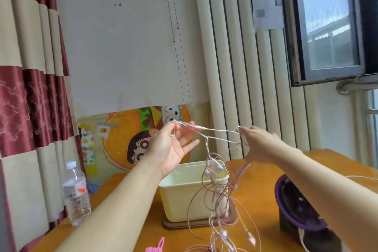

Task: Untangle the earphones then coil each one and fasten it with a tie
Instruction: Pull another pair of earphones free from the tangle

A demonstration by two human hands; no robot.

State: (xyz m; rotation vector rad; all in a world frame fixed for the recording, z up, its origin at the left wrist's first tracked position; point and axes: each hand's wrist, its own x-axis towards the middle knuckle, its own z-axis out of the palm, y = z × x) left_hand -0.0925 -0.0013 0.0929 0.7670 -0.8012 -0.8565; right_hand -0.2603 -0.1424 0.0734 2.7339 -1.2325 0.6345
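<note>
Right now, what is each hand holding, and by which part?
Both hold the tangled earphones: the left hand pinches one end of a taut cord, the right hand pinches the other; the rest hangs below.

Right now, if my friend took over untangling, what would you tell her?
Left hand: raised, palm up, holds one end of a white cable of the earphones.
Right hand: pinches the same cable, stretched between both hands.
The tangle hangs below, in front of the cream bin, down to the table.
What look like pink ties lie at the near edge.
Done: nothing coiled yet. Left: untangle, coil each, tie.
</note>
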